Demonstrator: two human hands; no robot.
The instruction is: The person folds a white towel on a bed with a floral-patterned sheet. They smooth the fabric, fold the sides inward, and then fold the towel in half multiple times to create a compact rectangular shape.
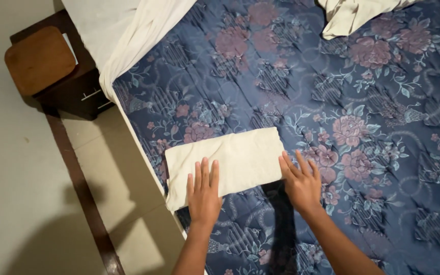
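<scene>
Both hands are lying flat, palms down, fingers spread and pinching nothing: the left hand (203, 191) is pressing on the near edge of a folded cream cloth (225, 162), the right hand (301, 181) is resting at the cloth's right end, fingertips touching its edge, palm on the bed (383, 153). The cloth is sitting under and just beyond the left grip, a squat rectangle near the bed's left edge on the blue floral mattress cover. Judgement: to do this step well, the palms should be sweeping outward from the middle, keeping edges aligned and corners square; the near left corner is looking slightly skewed and could use a tug. Farther from the grips, a white sheet (128, 30) is draping over the bed's far left side, another cream cloth (352, 15) is lying bunched at the far right, and a wooden stool (39, 58) is standing on the floor beyond the left hand.
</scene>
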